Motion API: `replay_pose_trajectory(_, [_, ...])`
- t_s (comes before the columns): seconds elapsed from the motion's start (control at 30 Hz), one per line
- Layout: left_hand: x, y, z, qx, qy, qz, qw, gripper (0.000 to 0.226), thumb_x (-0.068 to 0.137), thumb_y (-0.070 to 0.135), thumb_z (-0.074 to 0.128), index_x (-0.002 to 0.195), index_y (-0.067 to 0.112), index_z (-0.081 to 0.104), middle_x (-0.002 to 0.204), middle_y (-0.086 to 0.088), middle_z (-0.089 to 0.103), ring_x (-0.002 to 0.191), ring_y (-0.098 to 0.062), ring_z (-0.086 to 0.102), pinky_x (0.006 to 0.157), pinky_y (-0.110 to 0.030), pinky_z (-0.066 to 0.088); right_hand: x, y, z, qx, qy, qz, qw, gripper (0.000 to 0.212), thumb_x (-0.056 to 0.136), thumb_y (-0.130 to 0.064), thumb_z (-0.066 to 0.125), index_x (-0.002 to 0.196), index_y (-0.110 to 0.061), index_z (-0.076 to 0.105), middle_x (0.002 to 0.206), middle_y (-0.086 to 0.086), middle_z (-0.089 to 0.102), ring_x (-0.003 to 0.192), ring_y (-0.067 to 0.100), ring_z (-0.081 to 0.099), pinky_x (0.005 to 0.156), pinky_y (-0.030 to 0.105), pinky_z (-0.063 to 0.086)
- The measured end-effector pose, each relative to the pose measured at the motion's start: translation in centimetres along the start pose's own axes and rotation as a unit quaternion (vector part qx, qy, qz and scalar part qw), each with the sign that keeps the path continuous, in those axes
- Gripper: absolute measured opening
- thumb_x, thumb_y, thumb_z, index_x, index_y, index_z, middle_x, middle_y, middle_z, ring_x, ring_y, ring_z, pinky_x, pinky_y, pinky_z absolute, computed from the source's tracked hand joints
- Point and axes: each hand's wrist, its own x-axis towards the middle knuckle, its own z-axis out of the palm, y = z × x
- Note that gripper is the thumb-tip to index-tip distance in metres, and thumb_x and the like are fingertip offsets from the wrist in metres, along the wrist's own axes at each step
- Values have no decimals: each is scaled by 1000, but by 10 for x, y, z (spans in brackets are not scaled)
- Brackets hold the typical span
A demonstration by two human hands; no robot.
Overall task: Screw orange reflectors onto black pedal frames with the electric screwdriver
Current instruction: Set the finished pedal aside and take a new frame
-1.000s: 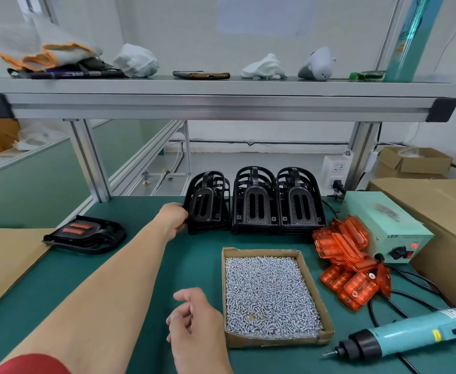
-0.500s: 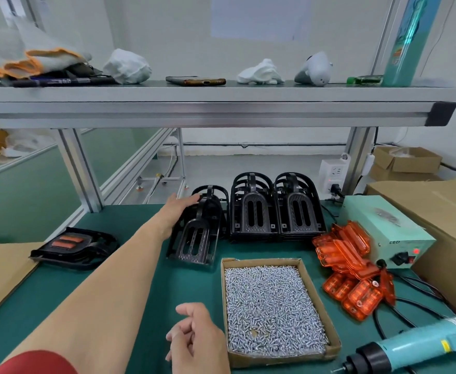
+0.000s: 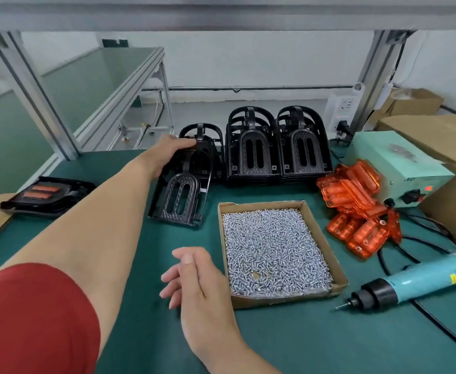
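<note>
Green matting covers the bench (image 3: 140, 333), which stands under an aluminium rack on grey posts (image 3: 32, 90). At 11 o'clock from the view's middle the left hand (image 3: 167, 151) reaches out on a bare arm, its fingers curled over the arched top of a black frame (image 3: 179, 197). The frame slants, its square end on the mat and its arch up by the hand, just in front of a low stack (image 3: 208, 136) of frames. Two taller stacks (image 3: 278, 147) stand touching side by side at 12 o'clock. At 6 o'clock the right hand (image 3: 194, 279) is slack, fingers loosely bent and holding nothing, just beside the left wall of the box (image 3: 340, 282); I cannot tell whether it touches the mat. Small silver screws (image 3: 270, 244) fill the box. Orange reflectors (image 3: 356, 195) lie heaped at 2 o'clock from the box, against a pale green power unit (image 3: 399, 163). The screwdriver (image 3: 421, 276) lies on the mat at 4 o'clock, untouched, its bit pointing toward 8 o'clock near the box's corner. At 9 o'clock a pedal (image 3: 46, 197) with two orange strips lies flat by the bench's left edge. A carton (image 3: 450, 157) sits at 3 o'clock.
</note>
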Motion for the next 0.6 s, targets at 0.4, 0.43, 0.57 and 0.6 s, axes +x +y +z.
replay_pose_trajectory(0.4, [31, -3, -14, 17, -81, -2, 997, 18, 89, 27, 67, 107, 25, 65, 91, -8, 75, 77, -23, 73, 63, -28, 58, 3, 4, 2, -37, -12, -5, 999, 23, 108, -27, 37, 106, -30, 60, 81, -14, 65, 68, 5, 64, 82, 47, 54])
replay_pose_trajectory(0.43, [30, -5, -15, 19, -84, 1, 996, 21, 90, 27, 66, 111, 25, 63, 94, -9, 75, 79, -24, 73, 65, -29, 59, 3, 4, 1, -37, -13, -5, 999, 23, 109, -27, 37, 106, -29, 59, 81, -14, 65, 69, 5, 64, 82, 46, 54])
replay_pose_trajectory(0.57, [20, -10, -13, 20, -75, -7, 997, 46, 91, 27, 68, 133, 24, 51, 112, -14, 71, 98, -30, 70, 87, -41, 57, 0, 2, 1, -30, -14, -1, 999, 22, 109, -27, 37, 107, -27, 60, 85, -5, 68, 67, 4, 63, 80, 44, 55])
replay_pose_trajectory(0.6, [15, -10, -13, 23, -73, -6, 997, 48, 90, 28, 69, 135, 26, 50, 110, -13, 72, 97, -28, 72, 84, -39, 59, 0, 1, 1, -28, -14, 0, 1000, 22, 109, -27, 37, 107, -27, 60, 87, -3, 69, 67, 5, 62, 79, 43, 55])
